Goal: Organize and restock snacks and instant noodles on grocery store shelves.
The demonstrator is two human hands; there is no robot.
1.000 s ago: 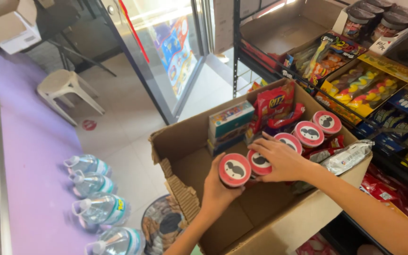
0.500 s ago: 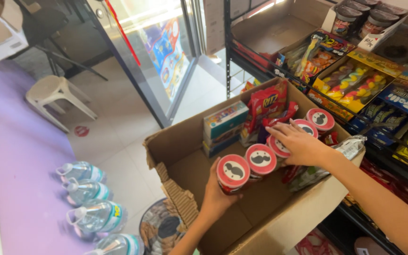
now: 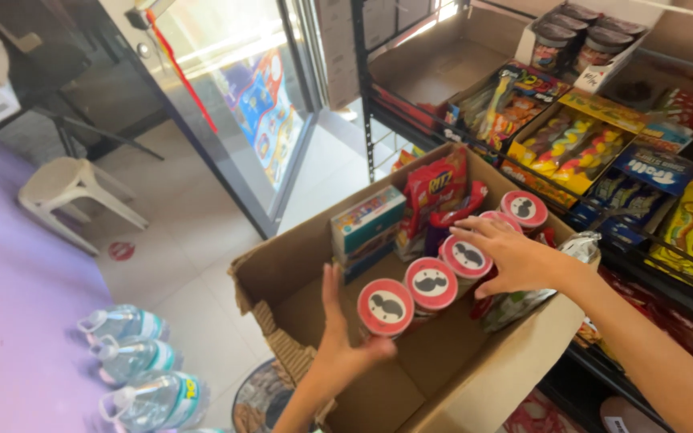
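Note:
A brown cardboard box stands open below me. Inside it runs a row of several round snack cans with red lids. My left hand grips the nearest can from the left side. My right hand rests on top of the cans in the middle of the row, fingers spread over one red lid. Red cracker boxes and a teal-and-white carton stand at the box's far wall. A silver foil bag lies under my right wrist.
Metal shelves at the right hold trays of candy and snack packs, with dark cans on the top shelf. Large water bottles lie on the floor at lower left. A white plastic stool and a glass door are beyond.
The view has shifted left and down a little. My right hand stays on the middle cans, and my left hand keeps hold of the nearest can, which sits slightly lower in the box.

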